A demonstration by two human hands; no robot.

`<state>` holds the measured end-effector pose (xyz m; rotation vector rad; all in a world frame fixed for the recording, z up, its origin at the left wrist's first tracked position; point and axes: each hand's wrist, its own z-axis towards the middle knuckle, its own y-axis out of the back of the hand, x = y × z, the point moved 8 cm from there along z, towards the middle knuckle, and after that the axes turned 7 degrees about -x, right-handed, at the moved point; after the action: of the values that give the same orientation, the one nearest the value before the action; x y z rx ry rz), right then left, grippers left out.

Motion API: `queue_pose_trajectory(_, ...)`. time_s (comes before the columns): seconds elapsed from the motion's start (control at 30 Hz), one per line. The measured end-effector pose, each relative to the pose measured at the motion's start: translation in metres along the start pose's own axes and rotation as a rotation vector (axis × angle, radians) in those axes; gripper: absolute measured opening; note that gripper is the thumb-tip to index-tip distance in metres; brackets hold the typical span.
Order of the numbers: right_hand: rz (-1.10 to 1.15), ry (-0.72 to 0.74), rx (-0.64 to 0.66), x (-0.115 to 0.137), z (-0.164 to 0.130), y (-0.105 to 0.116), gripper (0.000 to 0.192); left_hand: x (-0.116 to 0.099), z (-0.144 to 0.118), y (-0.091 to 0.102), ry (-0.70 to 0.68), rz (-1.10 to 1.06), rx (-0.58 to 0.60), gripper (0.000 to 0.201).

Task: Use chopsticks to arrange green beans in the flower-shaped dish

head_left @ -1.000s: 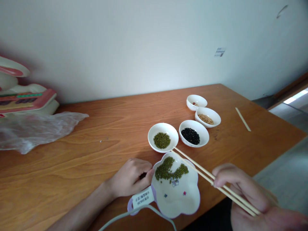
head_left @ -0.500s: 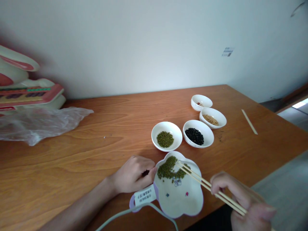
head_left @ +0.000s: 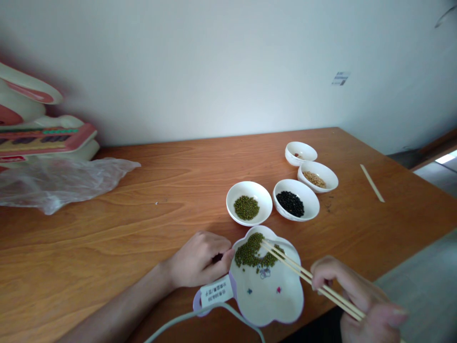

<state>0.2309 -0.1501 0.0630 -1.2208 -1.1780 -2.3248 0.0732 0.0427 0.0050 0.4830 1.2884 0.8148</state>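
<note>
Head view: right hand (head_left: 360, 305) clenched around a pair of chopsticks (head_left: 303, 276), grip far back on the sticks, tips down among the green beans (head_left: 255, 251) piled at the far side of the flower-shaped dish (head_left: 282, 305). Left hand (head_left: 200, 261) curled against the dish's left rim, fingers closed on the edge, steadying it at the near edge of the worktop (head_left: 107, 228). White tag (head_left: 214, 294) and grey cable (head_left: 200, 320) just left of the dish. Beyond it, a small white bowl of green beans (head_left: 249, 204), beside that a bowl of black beans (head_left: 296, 200), then a bowl of tan beans (head_left: 317, 176) and a nearly empty bowl (head_left: 301, 153). Single loose stick (head_left: 372, 183) well apart to the right; plastic bag (head_left: 60, 183) far left. Judgement for a clean pick: pinch one bean at the pile's edge, tips level and aligned, light steady pressure, dish kept pinned, lift slow to avoid flicking beans out.
</note>
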Motion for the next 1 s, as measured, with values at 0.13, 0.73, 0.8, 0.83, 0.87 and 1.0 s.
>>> queue_pose_trajectory(0.13,-0.030,0.000,0.018,-0.006,-0.002,0.001,0.099,-0.001,-0.001,0.000,-0.005,-0.007,-0.007,0.033)
queue_pose_trajectory(0.73,0.047,0.006,-0.067,0.006,-0.006,0.015,0.092,-0.003,-0.001,0.002,-0.005,-0.001,-0.010,0.034)
queue_pose_trajectory(0.8,0.028,-0.019,-0.060,0.004,-0.005,0.013,0.092,-0.002,-0.001,0.002,-0.005,-0.003,-0.008,0.034)
queue_pose_trajectory(0.83,0.020,-0.029,-0.055,0.003,-0.005,0.012,0.092,-0.002,-0.001,0.002,-0.005,-0.004,-0.006,0.034)
queue_pose_trajectory(0.87,0.015,-0.033,-0.045,0.002,-0.005,0.010,0.093,-0.002,-0.001,0.002,-0.006,-0.005,-0.006,0.034)
queue_pose_trajectory(1.0,0.032,-0.022,-0.037,-0.001,-0.005,0.006,0.090,-0.002,-0.002,0.001,-0.004,-0.006,-0.002,0.034)
